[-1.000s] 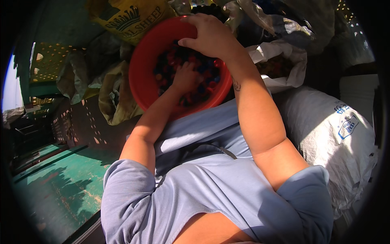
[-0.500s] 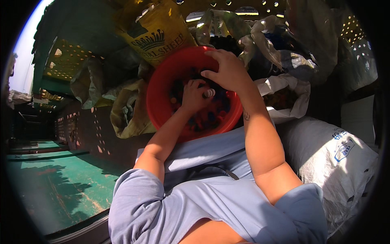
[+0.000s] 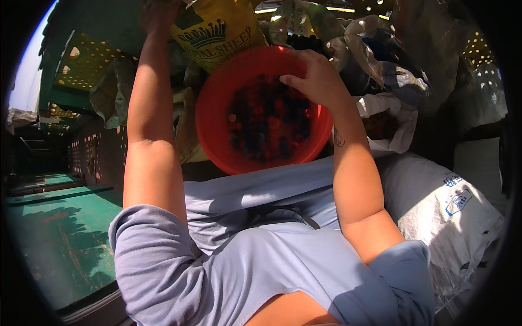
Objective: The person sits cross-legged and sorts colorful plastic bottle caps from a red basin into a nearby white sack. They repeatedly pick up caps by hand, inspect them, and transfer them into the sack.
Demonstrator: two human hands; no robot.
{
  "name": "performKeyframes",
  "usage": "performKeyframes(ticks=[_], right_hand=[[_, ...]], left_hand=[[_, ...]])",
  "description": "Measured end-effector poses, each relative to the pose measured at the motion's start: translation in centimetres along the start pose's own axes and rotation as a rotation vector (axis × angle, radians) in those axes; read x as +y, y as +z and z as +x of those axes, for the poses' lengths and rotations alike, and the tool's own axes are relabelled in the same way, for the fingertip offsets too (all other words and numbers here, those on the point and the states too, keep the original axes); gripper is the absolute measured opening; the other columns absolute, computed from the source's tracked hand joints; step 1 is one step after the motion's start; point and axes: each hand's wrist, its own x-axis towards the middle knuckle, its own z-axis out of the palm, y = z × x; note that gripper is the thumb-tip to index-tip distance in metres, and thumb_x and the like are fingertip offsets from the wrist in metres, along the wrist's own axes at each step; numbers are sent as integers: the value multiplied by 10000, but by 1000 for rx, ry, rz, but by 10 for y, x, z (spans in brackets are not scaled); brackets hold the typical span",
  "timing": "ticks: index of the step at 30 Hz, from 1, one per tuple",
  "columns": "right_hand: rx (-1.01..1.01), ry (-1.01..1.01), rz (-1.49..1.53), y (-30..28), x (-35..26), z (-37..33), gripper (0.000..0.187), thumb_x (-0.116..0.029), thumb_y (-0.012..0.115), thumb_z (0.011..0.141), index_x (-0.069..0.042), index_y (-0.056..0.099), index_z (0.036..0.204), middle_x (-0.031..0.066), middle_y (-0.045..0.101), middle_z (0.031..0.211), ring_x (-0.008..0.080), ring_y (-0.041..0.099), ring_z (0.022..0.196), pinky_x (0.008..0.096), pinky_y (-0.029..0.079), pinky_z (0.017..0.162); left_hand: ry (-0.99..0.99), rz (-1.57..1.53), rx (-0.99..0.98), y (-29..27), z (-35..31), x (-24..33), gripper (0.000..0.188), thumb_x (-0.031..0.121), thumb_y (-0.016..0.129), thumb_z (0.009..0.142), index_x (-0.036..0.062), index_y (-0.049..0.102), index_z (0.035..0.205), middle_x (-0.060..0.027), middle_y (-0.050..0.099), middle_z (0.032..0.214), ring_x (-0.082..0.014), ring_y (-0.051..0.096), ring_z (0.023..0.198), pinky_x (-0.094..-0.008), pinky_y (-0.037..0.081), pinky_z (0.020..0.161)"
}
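Note:
In front of my lap stands a round red basin. Inside lies a heap of small pieces, mostly dark blue and red, with a round yellow one among them; several look like bottle caps, blurred now. My right hand holds the basin's far right rim, its thumb over the inside and its fingers along the edge. My left hand is raised at the top edge of the view, beside a yellow printed sack. Shadow and blur hide its fingers and anything in them.
Open-mouthed sacks stand around the basin, among them a white one at right and a dull one at left. A full white sack lies by my right arm. A green panel is at lower left, perforated crates behind.
My left hand has left the basin, where a white ridged cap showed at its fingers, and has swung up and left. The right hand keeps to the rim. The view has shifted slightly.

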Motion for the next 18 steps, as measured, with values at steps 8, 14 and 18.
performKeyframes(ticks=[8, 14, 18], right_hand=[[-27, 12, 4, 3, 2, 0, 590, -336, 744, 764, -68, 581, 1264, 160, 599, 1223, 313, 565, 1158, 399, 440, 999], [-24, -15, -8, 6, -5, 1, 595, -351, 739, 769, -46, 581, 1255, 163, 606, 1209, 317, 570, 1148, 394, 446, 991], [-55, 7, 15, 7, -7, 1, 590, -362, 740, 769, -45, 588, 1244, 161, 613, 1193, 319, 587, 1121, 391, 456, 976]], left_hand=[[253, -291, -645, -52, -125, 35, 262, 309, 727, 765, 179, 734, 992, -84, 631, 1121, -328, 540, 1097, -442, 425, 972], [510, 36, -1399, -62, -283, 30, 217, 163, 632, 751, 109, 682, 955, -104, 593, 1118, -296, 538, 1115, -480, 461, 897], [542, 109, -1432, -51, -322, 17, 284, 192, 649, 744, 63, 638, 997, -95, 565, 1131, -275, 555, 1066, -468, 484, 838]])
